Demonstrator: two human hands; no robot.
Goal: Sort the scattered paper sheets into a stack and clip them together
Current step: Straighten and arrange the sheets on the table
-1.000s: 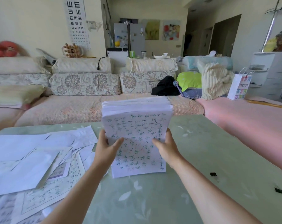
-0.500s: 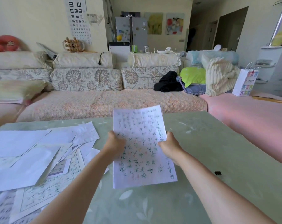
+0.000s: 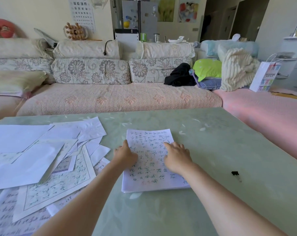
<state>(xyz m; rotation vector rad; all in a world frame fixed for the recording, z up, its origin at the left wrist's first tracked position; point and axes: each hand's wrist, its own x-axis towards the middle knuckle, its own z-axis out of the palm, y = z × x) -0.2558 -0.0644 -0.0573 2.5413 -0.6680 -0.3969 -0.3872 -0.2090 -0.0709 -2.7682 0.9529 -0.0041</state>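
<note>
Both hands, left hand (image 3: 125, 155) and right hand (image 3: 177, 157), lay flat, fingers uncurled, on the stack of handwritten sheets (image 3: 149, 178), probably to steady and square it before clipping.

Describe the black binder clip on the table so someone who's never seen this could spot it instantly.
Start at the pale green table; a neat paper stack covered in handwriting lies near its middle. To the right of that stack, apart from it on bare tabletop, sits the black binder clip: tiny and dark, while everything near it is pale tabletop or white paper.
</note>
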